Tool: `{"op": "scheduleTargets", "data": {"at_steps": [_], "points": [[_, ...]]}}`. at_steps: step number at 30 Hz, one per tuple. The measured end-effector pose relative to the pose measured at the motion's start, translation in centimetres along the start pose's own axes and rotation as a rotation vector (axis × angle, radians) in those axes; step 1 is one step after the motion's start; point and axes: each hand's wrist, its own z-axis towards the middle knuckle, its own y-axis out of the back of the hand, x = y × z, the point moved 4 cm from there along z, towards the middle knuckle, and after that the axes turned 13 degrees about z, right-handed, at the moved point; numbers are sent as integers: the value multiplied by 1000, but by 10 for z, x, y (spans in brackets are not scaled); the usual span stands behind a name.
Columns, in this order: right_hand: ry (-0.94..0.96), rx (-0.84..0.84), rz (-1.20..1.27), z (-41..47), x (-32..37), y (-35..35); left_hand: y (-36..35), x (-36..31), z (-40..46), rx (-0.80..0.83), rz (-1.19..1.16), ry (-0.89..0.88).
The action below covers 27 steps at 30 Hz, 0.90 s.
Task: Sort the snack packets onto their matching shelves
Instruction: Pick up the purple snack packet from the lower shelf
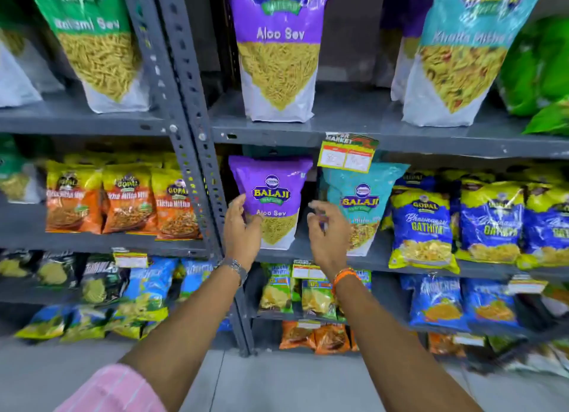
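Head view: left hand (241, 227) loosely cupping glossy purple Aloo Sev pouch (271, 196); right hand (326, 230) half-curled, empty.

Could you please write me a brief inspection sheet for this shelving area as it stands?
Surface: grey metal shelf, packets standing upright.
Job's things: small purple Aloo Sev packet beside teal Balaji packet; large Aloo Sev packet above.
Clutter: price tag hanging from the shelf edge.
Grippers: left hand touching the small purple packet's left edge; right hand open, holding nothing.
Cables: nothing seen.
Surroundings: orange Gopal packets left, blue Gathiya packets right.
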Motion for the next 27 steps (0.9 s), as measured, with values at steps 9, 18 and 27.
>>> {"op": "scheduleTargets", "data": {"at_steps": [9, 18, 27], "points": [[-547, 210, 9, 34, -107, -57, -38, 31, 61, 103, -187, 312], [-622, 356, 130, 45, -140, -76, -52, 35, 85, -18, -187, 200], [-560, 464, 159, 39, -145, -65, -44, 50, 57, -116, -107, 105]]}}
